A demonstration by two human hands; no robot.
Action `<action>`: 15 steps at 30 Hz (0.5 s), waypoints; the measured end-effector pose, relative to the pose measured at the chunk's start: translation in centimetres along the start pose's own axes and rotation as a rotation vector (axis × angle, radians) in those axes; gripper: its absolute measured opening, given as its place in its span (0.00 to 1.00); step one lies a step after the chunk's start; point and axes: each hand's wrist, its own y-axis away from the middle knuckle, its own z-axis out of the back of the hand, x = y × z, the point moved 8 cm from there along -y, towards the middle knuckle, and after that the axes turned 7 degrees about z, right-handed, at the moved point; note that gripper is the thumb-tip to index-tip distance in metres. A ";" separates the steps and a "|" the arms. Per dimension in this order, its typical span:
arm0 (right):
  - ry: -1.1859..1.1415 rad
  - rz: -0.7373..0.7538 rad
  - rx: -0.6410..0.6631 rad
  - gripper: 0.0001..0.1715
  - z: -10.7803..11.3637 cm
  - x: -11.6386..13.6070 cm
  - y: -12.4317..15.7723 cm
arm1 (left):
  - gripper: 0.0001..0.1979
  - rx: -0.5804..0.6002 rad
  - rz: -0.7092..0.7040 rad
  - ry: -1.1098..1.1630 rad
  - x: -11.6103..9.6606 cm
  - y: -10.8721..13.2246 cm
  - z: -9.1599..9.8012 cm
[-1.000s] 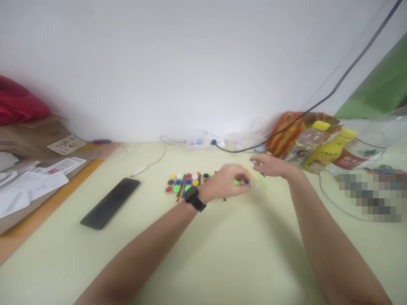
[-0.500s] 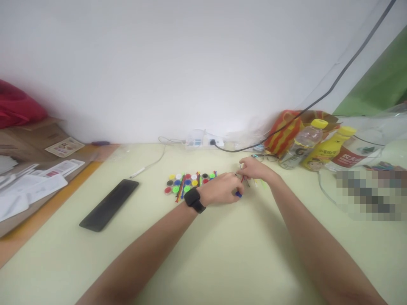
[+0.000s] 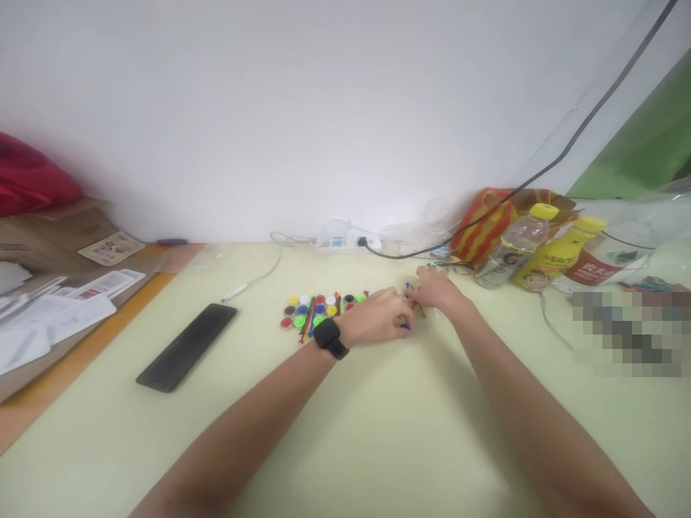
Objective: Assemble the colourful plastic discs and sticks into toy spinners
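My left hand [image 3: 381, 316], with a black watch [image 3: 330, 338] on its wrist, has its fingers curled down over the table. A small blue piece [image 3: 404, 326] shows under its fingertips. Close against it on the right, my right hand [image 3: 438, 291] has its fingers bent inward around thin red and blue strips [image 3: 409, 286]; the exact grip is too small to tell. Left of the hands lie rows of small round discs [image 3: 320, 310] in red, yellow, white, blue, green and black. Thin coloured strips [image 3: 307, 318] lie between them. My left hand hides part of this group.
A long black slab [image 3: 186, 348] lies on the left, near a white cable plug [image 3: 234, 293]. By the wall is a power strip [image 3: 345, 239] with a black cable. Bottles [image 3: 558, 255] and a red-yellow bag [image 3: 482, 224] stand at right. Papers [image 3: 80, 302] and a cardboard box [image 3: 48, 234] are far left.
My right hand's fingers have shifted slightly, and blue now shows at their tips. My left hand has stayed almost in place over the blue piece.
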 end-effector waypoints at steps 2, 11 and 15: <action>0.034 -0.046 0.012 0.38 -0.3 -0.6 0.0 | 0.03 0.003 0.001 -0.003 0.2 0.0 -0.1; 0.012 0.110 0.072 0.38 0.3 -0.2 0.0 | 0.08 -0.060 0.003 -0.051 0.4 -0.1 0.7; 0.046 0.092 -0.039 0.31 3.0 -2.1 -0.5 | 0.13 -0.082 0.014 -0.073 0.8 -0.1 0.7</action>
